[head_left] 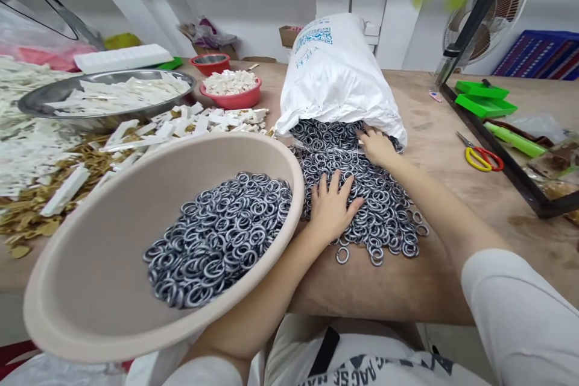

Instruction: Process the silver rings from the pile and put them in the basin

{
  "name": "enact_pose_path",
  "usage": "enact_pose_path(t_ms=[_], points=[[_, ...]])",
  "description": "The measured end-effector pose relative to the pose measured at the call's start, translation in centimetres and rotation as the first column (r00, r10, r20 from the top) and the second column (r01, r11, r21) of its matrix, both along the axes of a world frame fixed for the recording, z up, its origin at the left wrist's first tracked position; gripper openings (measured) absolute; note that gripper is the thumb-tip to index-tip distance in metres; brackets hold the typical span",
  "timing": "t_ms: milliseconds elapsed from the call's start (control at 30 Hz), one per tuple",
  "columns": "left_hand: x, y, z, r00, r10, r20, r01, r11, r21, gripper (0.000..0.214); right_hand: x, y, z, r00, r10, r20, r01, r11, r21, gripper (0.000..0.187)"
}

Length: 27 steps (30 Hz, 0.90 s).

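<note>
Wooden table, rings half-hidden under hands

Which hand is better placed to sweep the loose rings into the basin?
Left, probably: the left hand lies spread on the loose metal rings right beside the tan basin, whose rim meets its forearm. The right hand sits farther away, at the mouth of the white sack.

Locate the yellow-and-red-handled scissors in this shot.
In the head view, the yellow-and-red-handled scissors lie on the wooden table at the right, beside a black frame, below the green trays and to the right of the right hand.
</note>
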<state>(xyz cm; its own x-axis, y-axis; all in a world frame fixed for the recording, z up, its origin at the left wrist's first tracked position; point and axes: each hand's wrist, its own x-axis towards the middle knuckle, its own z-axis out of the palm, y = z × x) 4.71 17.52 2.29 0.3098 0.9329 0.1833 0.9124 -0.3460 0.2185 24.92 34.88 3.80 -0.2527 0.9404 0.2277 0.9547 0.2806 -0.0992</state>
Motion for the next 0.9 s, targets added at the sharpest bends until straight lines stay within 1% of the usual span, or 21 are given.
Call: enact_pose_path(t_ms=[33,100,167,233,300,467,533,633,700,767,833,900], points=[[-0.1,0.0,-0.1,1.0,0.022,-0.003,-0.022,1.0,-0.013,0.07,-0.2,1.3,0.4,0.995,-0.093,-0.022,0.092,0.995,-0.041,0.055],[-0.2,0.1,-0.2,0.997,0.072,-0.006,-0.072,0.996,-0.045,0.076,-0.4,3.4,0.9,0.984,-0.175,-0.042,0.171,0.982,-0.084,0.054],[-0.2,0.1,-0.4,0.994,0.105,-0.007,-0.105,0.991,-0.08,0.082,-0.7,4.4,1.0,0.977,-0.205,-0.054,0.197,0.972,-0.127,0.052],[-0.1,0.1,-0.5,0.994,0.107,-0.01,-0.108,0.989,-0.101,0.084,-1.1,3.9,0.6,0.979,-0.193,-0.065,0.181,0.971,-0.156,0.052],[0.0,0.0,-0.6,0.995,0.093,-0.02,-0.095,0.991,-0.099,0.083,-1.5,2.0,0.0,0.986,-0.143,-0.08,0.128,0.978,-0.167,0.05],[0.4,-0.4,-0.6,0.998,0.062,-0.022,-0.063,0.997,-0.035,0.075,-2.0,-5.3,-1.0,0.992,0.029,-0.121,-0.049,0.984,-0.17,0.047],[0.5,-0.5,-0.5,0.999,0.037,-0.005,-0.037,0.999,0.008,0.069,-2.0,-7.8,-1.0,0.978,0.104,-0.183,-0.133,0.979,-0.157,0.045],[0.4,-0.6,-0.3,0.999,-0.029,0.031,0.027,0.997,0.075,0.056,-1.4,-10.8,-0.7,0.932,0.178,-0.315,-0.227,0.966,-0.127,0.044],[0.2,-0.6,-0.2,0.995,-0.074,0.063,0.066,0.991,0.117,0.047,-0.8,-12.4,-0.3,0.904,0.207,-0.374,-0.26,0.96,-0.098,0.045],[0.0,-0.5,-0.1,0.988,-0.114,0.1,0.098,0.984,0.149,0.038,0.0,-13.9,0.2,0.887,0.225,-0.403,-0.266,0.963,-0.048,0.046],[-0.2,-0.3,0.0,0.979,-0.15,0.141,0.123,0.976,0.181,0.034,0.6,-15.5,0.4,0.883,0.214,-0.417,-0.234,0.972,0.004,0.048],[-0.4,-0.2,0.1,0.966,-0.187,0.177,0.147,0.966,0.214,0.033,0.9,-17.2,0.4,0.881,0.197,-0.431,-0.204,0.979,0.029,0.048]])
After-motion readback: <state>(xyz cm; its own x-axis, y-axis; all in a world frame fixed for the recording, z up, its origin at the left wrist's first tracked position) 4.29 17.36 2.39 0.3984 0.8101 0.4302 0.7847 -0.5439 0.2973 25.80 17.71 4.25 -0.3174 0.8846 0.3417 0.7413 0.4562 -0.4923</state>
